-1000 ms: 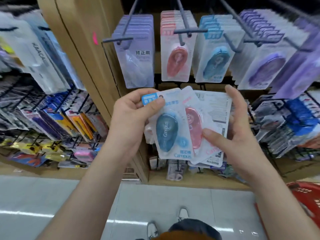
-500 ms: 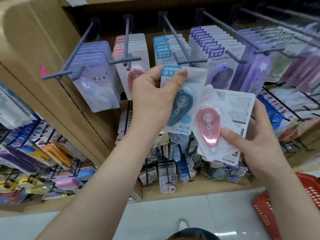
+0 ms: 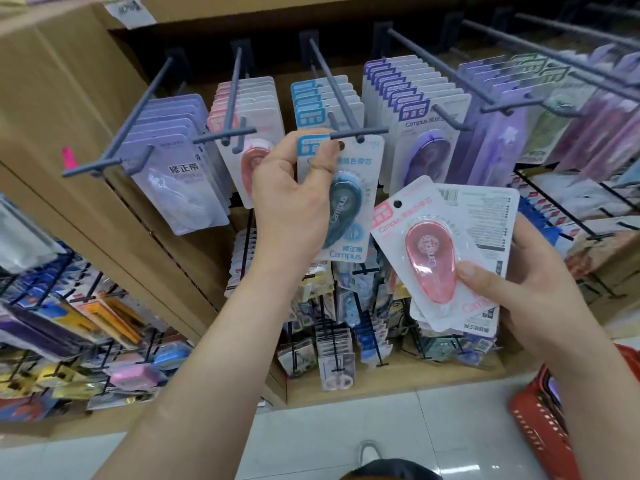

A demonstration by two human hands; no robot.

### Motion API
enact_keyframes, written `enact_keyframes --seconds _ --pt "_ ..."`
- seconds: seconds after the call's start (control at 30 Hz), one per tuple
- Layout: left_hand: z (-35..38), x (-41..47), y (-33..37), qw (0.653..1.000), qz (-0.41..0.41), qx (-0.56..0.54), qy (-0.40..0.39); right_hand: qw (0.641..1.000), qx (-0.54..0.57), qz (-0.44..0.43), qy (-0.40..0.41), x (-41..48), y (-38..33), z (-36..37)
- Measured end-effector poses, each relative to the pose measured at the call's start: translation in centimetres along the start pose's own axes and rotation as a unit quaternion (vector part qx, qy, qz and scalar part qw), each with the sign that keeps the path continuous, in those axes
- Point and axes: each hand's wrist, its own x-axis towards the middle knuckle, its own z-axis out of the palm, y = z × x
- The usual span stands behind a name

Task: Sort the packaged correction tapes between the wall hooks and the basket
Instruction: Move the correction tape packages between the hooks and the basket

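At the hook tip: blue pack [image 3: 346, 202] is hanging upright from the left hand [image 3: 291, 202], its top edge touching the crossbar [image 3: 360, 134] of the blue hook [image 3: 332, 84].
Left hand: is pinching the pack's top left corner, thumb on the front and fingers behind.
Hole on prong: cannot tell; the crossbar and thumb are covering that spot.
Right hand [image 3: 540, 292]: is gripping a fanned stack [image 3: 485, 216] low and to the right, thumb pressing on the blister of the pink pack [image 3: 429, 251] on top.
Step in hand: looks like hanging the blue pack back with its matching blue row [image 3: 311, 98].
Next move calls for: lining the pack's hole up with the prong under the crossbar, then sliding the pack back along the rod towards the row.
Remaining work: the stack is waiting to be sorted, pink pack likely first.
Basket [image 3: 540, 417]: is sitting on the floor at lower right, red, well apart from the hooks and mostly cut off by the frame.
Neighbouring rows: pink row [image 3: 256, 98] is hanging just left of the blue row, purple row [image 3: 408, 95] just right.
Obstruction: the crossbar is sitting right in front of the prong, so the pack has to pass beneath it; neighbouring packs are crowding close on both sides.
Below: lower racks [image 3: 336, 341] are holding small mixed stationery.
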Motion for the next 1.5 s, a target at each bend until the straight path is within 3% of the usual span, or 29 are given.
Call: enact_keyframes --seconds 0.43,0.57,0.73,0.8,0.93,1.13,1.23,1.37,1.5 --pt "-0.1 0.5 -0.6 1.0 0.005 0.019 0.01 0.994 0.102 0.016 -0.023 0.2 0.5 -0.8" --pt "0.4 0.8 -2.0 0.999 -0.026 0.038 0.019 0.994 0.102 0.019 -0.024 0.3 1.1 1.5" --pt "-0.3 0.1 -3.0 0.993 -0.118 -0.009 -0.027 0.997 0.074 0.003 0.022 0.7 1.8 3.9" --pt "-0.8 -0.3 -3.6 0.992 -0.128 0.021 0.001 0.996 0.089 0.0 0.03 0.8 1.9 4.1" --pt "-1.2 0.7 -3.9 0.986 -0.064 0.123 0.096 0.993 0.106 0.003 0.061 1.3 1.9 4.7" --pt "-1.1 1.3 -3.9 0.973 -0.039 0.193 0.122 0.992 0.111 -0.008 0.063 1.7 2.2 6.2" --pt "-1.7 -0.8 -3.3 0.98 -0.047 0.151 0.118 0.993 0.111 -0.008 0.051 1.6 2.2 6.7" --pt "-1.9 -3.2 -2.1 0.98 -0.194 -0.036 0.007 0.997 0.078 -0.011 0.021 1.6 1.9 7.4" --pt "-1.7 -3.5 -1.7 0.967 -0.231 -0.098 0.049 0.993 0.118 0.008 -0.002 1.5 1.6 8.9"
